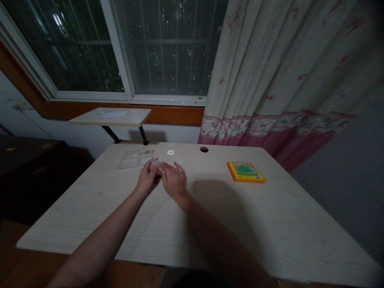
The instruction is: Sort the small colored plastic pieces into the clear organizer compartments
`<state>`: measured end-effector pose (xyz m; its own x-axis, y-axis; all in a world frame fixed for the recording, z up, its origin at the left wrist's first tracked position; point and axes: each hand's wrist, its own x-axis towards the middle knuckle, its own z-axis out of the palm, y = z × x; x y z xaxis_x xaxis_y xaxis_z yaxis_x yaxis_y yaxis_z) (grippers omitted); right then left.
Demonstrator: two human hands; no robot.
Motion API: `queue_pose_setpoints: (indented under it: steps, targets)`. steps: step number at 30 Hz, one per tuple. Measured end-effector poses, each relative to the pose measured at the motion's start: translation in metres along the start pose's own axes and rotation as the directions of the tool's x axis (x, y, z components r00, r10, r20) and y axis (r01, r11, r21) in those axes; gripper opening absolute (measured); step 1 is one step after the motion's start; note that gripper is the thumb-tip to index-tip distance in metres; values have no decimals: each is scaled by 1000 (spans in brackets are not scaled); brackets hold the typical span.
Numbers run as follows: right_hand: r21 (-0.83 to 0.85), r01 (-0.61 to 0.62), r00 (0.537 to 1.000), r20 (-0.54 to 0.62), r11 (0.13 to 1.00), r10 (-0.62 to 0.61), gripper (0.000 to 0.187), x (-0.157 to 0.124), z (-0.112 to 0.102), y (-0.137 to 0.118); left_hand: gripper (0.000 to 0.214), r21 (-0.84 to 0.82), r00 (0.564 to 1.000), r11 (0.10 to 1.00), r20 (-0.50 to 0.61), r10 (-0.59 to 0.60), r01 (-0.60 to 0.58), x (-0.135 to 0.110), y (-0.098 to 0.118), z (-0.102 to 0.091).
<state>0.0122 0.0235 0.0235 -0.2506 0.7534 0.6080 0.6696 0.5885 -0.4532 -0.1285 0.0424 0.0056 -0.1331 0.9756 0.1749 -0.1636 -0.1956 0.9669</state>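
Observation:
My left hand and my right hand meet above the middle of the table, both closed on a small clear plastic piece. It looks like a little transparent box or lid, but the fingers cover much of it. A small dark and yellow item shows partly below the hands; its kind cannot be made out. Just beyond my left hand, several clear plastic cases lie on the table. A small white ring lies behind my right hand.
An orange and yellow box with a green patch lies on the right of the pale wooden table. A raised shelf stands at the back left. A round cable hole is near the back edge, with a curtain behind.

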Motion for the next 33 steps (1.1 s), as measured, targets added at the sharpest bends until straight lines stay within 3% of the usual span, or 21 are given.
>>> queue_pose_setpoints:
  steps: [4,11,16,23,33]
  targets:
    - [-14,15,1000,-18,1000,-15,29,1,-1,0,65,9,1000,1000,4,7,-7,-2,2,0]
    - [-2,-98,994,-52,995,97,30,4,-9,10,69,-31,1000,999,26,10,-9,-5,-2,4]
    - [38,-222,963,-145,974,225,37,1,-6,16,69,-197,994,975,63,-87,98,-4,7,9]
    - [117,-294,919,-238,949,314,41,-2,-2,20,51,-349,975,915,-11,-223,205,4,16,6]
    - [366,-319,912,-133,875,388,39,-2,10,39,46,-448,965,869,-51,-259,209,12,18,-6]
